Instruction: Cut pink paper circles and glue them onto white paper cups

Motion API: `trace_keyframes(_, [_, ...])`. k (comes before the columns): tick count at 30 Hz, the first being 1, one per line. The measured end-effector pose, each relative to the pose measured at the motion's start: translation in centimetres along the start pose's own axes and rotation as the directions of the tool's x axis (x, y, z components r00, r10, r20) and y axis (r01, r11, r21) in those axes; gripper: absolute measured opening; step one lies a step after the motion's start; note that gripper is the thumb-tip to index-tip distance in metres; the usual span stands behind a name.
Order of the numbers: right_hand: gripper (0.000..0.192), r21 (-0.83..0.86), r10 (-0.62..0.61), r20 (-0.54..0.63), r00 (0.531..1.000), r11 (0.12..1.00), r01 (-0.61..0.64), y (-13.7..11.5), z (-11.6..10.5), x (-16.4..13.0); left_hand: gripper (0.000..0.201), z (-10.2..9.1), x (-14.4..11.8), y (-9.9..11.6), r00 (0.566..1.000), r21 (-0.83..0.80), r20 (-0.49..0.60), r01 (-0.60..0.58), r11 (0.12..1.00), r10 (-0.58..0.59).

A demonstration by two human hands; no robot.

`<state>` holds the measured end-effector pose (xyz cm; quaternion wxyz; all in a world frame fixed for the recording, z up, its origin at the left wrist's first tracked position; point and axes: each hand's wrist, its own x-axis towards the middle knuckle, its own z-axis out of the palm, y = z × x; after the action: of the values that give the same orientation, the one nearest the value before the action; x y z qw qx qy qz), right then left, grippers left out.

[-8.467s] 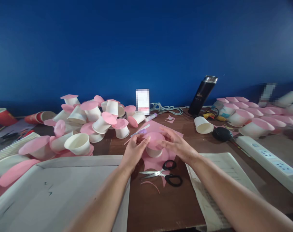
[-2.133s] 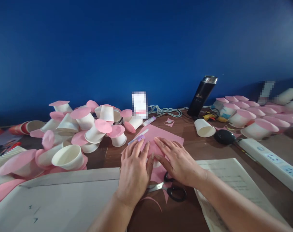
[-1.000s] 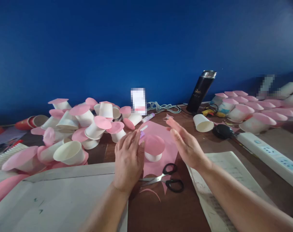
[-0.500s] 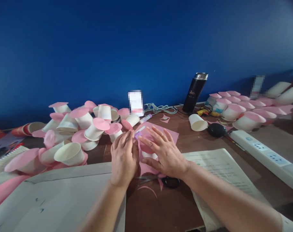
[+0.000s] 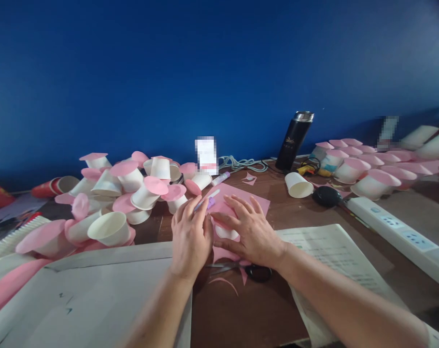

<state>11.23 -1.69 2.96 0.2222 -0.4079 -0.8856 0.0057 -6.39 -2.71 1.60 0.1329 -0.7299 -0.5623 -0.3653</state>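
My left hand lies palm down, fingers stretched forward side by side, its thumb side against a small pink and white piece. My right hand has its fingers spread over that piece from the other side. A white rounded part, probably of a paper cup, shows between right thumb and index finger; the rest is hidden. Beneath lies a pink paper sheet. Past the left fingertips are a small purple cap-like thing and a thin white stick. A glue stick lies farther back. Near my wrists rest scissors.
At left, several white paper cups carry pink discs. More such cups stand at right, near a power strip. A black flask, a lone cup, a black rubber bulb and printed sheets lie around.
The view has shifted slightly, so things appear a little farther right. My hands stay around the pink and white piece, with more of its white part showing.
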Motion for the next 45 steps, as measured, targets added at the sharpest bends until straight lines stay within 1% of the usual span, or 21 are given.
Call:
trace_keyframes(4, [0.059,0.005,0.011,0.003,1.000,1.000,-0.011,0.1,0.0,0.0,0.042,0.0,0.0,-0.1,1.000,-0.016,0.009,-0.009,1.000,0.009])
trace_keyframes(9, [0.062,0.008,0.011,0.025,1.000,1.000,-0.011,0.2,0.1,0.0,0.043,0.0,0.0,-0.1,0.999,-0.062,0.003,-0.051,0.997,0.051])
trace_keyframes(13, [0.060,0.028,-0.002,0.007,1.000,1.000,0.001,0.1,0.0,0.0,0.042,0.1,0.0,-0.3,0.998,-0.098,0.009,-0.063,0.993,0.064])
trace_keyframes(15, [0.055,0.056,-0.016,-0.037,0.999,0.998,0.018,0.2,-0.2,0.0,0.045,0.2,0.0,-0.4,0.997,-0.124,0.018,-0.074,0.990,0.077])
trace_keyframes(17, [0.047,0.097,-0.007,-0.124,0.992,0.995,0.019,0.6,-0.5,0.1,0.049,0.3,0.0,-0.5,0.996,-0.141,0.024,-0.083,0.986,0.087])
trace_keyframes(19, [0.041,0.130,0.049,-0.223,0.974,0.991,-0.020,1.2,-0.8,0.0,0.051,0.3,0.0,-0.5,0.995,-0.148,0.026,-0.087,0.985,0.092])
trace_keyframes(21, [0.044,0.130,0.112,-0.255,0.961,0.988,-0.081,1.8,-1.0,0.0,0.049,0.4,0.0,-0.4,0.994,-0.161,0.034,-0.101,0.982,0.107])
trace_keyframes(23, [0.056,0.099,0.140,-0.197,0.970,0.988,-0.122,2.4,-1.0,0.0,0.047,0.4,0.0,-0.2,0.990,-0.177,0.061,-0.117,0.977,0.129])
trace_keyframes(26, [0.073,0.047,0.122,-0.062,0.991,0.992,-0.120,2.6,-0.7,-0.1,0.048,0.6,-0.1,-0.1,0.981,-0.180,0.130,-0.120,0.976,0.144])
trace_keyframes(29, [0.072,0.033,0.093,-0.003,0.996,0.995,-0.093,2.4,-0.5,-0.1,0.048,0.8,-0.2,-0.2,0.973,-0.160,0.175,-0.125,0.979,0.152])
trace_keyframes(34, [0.066,0.052,0.097,0.016,0.995,0.994,-0.098,2.1,-0.4,0.0,0.044,0.9,-0.1,-0.1,0.961,-0.135,0.224,-0.133,0.982,0.161])
trace_keyframes(41, [0.060,0.045,0.107,-0.002,0.994,0.993,-0.107,2.1,-0.3,0.1,0.042,0.9,-0.1,0.0,0.962,-0.120,0.226,-0.128,0.984,0.153])
trace_keyframes(45, [0.060,0.047,0.115,0.018,0.993,0.992,-0.115,2.0,-0.5,0.1,0.043,0.8,0.0,-0.1,0.961,-0.104,0.227,-0.136,0.985,0.157])
